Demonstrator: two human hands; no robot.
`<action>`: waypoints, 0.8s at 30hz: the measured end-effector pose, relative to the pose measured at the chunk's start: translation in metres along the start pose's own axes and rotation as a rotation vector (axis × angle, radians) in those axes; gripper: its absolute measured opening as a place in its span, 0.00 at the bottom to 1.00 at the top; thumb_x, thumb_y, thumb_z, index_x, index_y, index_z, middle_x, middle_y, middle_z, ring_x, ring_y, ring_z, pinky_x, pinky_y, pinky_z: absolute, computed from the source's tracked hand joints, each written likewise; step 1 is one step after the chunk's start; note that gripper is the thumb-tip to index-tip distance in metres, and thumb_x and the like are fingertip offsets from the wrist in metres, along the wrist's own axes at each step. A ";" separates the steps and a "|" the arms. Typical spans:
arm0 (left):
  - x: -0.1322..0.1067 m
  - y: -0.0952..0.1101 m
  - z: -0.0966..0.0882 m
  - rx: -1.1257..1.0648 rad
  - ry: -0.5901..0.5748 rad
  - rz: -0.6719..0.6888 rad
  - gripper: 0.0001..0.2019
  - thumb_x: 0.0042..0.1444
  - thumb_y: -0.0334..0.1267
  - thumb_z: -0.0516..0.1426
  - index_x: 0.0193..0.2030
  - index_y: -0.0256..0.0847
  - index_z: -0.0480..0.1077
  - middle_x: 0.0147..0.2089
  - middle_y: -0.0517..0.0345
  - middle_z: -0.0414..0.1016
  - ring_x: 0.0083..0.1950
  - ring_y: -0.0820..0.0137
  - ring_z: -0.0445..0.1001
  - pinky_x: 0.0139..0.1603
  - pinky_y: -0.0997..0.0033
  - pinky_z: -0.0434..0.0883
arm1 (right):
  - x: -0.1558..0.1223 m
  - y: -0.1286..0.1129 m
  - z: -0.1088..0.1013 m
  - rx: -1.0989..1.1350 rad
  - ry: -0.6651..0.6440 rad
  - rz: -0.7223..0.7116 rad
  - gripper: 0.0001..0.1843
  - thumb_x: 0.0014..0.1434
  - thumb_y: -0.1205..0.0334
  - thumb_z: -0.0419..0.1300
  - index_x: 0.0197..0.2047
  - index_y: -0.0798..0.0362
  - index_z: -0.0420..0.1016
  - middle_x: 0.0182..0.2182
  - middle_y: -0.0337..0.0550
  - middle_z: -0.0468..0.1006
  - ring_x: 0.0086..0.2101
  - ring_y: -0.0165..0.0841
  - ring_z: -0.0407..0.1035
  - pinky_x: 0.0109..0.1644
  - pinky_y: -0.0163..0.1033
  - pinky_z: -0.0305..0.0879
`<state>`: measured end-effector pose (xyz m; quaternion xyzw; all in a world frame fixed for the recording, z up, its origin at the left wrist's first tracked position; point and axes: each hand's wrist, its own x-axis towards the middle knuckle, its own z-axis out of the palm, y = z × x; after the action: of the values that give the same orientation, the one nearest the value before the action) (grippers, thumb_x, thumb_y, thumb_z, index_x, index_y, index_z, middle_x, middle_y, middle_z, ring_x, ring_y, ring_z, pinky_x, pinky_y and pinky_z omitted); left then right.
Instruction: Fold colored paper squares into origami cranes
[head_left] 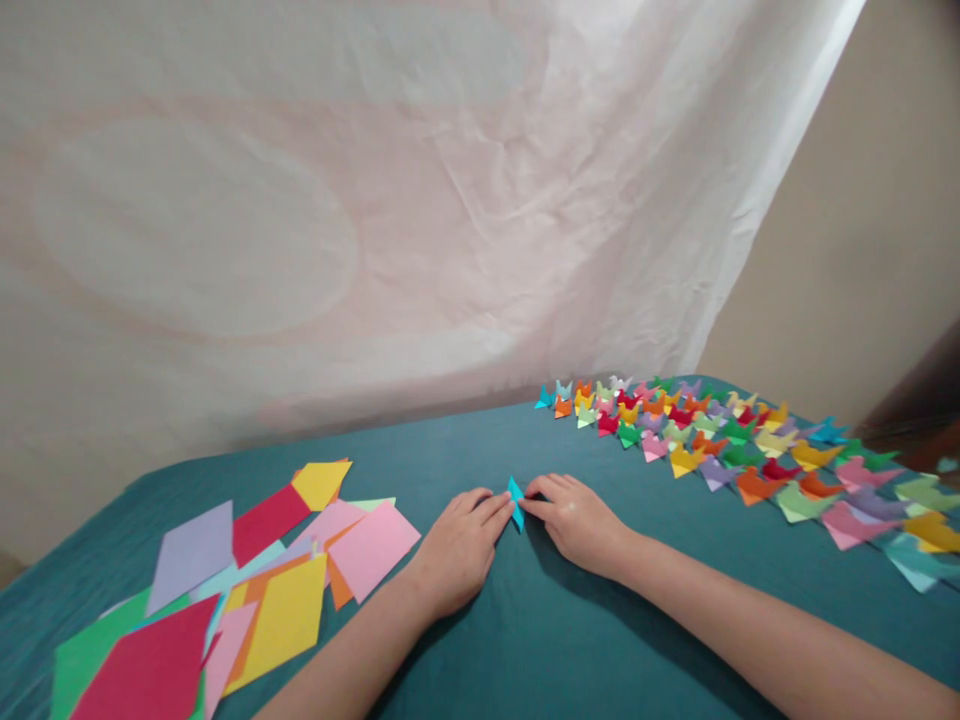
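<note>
A small, partly folded cyan paper piece (515, 502) stands on the teal tablecloth (615, 640) between my two hands. My left hand (459, 548) lies knuckles-up to its left, fingertips pinched against the paper's left side. My right hand (574, 522) meets it from the right, fingers drawn together and pinching the other side. Both forearms reach in from the bottom edge.
Loose coloured paper squares (247, 580) in red, yellow, pink, lilac and green are spread at the left. Several rows of small folded paper figures (720, 445) in many colours run along the right side. A creased pale sheet (375, 200) hangs behind the table.
</note>
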<state>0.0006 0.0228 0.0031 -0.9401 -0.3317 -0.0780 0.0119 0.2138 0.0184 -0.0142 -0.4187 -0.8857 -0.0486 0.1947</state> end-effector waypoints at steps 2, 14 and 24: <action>0.000 0.001 -0.001 0.010 -0.002 -0.008 0.24 0.58 0.28 0.47 0.62 0.41 0.57 0.63 0.53 0.61 0.61 0.62 0.59 0.60 0.56 0.58 | 0.000 0.000 -0.001 0.003 0.001 -0.004 0.17 0.59 0.74 0.50 0.46 0.53 0.74 0.40 0.48 0.72 0.40 0.36 0.64 0.43 0.41 0.59; 0.005 0.003 0.000 0.043 0.046 -0.023 0.22 0.57 0.28 0.49 0.60 0.41 0.60 0.60 0.53 0.64 0.60 0.62 0.58 0.61 0.57 0.55 | -0.002 0.001 0.003 -0.011 0.007 -0.029 0.17 0.61 0.71 0.50 0.51 0.51 0.71 0.41 0.49 0.72 0.42 0.37 0.63 0.45 0.42 0.59; 0.009 0.002 0.004 0.071 0.087 -0.007 0.18 0.60 0.29 0.48 0.56 0.40 0.64 0.56 0.52 0.68 0.58 0.62 0.61 0.59 0.58 0.57 | 0.001 -0.003 -0.002 -0.068 -0.058 -0.011 0.18 0.62 0.71 0.50 0.54 0.51 0.68 0.42 0.48 0.71 0.41 0.38 0.62 0.44 0.42 0.58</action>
<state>0.0092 0.0268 0.0004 -0.9336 -0.3367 -0.1072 0.0593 0.2111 0.0166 -0.0113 -0.4212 -0.8912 -0.0674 0.1545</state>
